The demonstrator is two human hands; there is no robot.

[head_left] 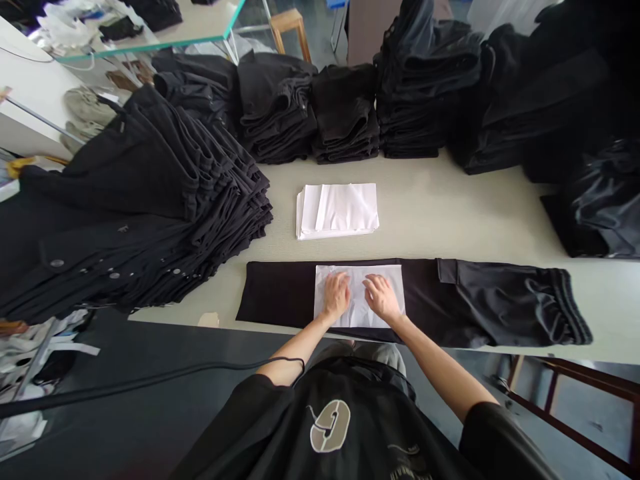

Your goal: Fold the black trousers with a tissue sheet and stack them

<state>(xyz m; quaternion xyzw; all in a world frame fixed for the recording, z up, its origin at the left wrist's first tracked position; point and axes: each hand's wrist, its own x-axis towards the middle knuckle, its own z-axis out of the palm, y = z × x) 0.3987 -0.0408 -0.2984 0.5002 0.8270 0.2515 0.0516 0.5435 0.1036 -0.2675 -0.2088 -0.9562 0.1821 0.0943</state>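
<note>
Touching the white sheet [357,310] with left hand [338,293] and right hand [383,297], fingers loosely spread and curved, pinching nothing visible. Apparently flattening or positioning it; calls next for light, even pressure. Underneath, lower centre to lower right, black trousers [425,293]; beyond, mid-frame, white stack [345,210].
</note>
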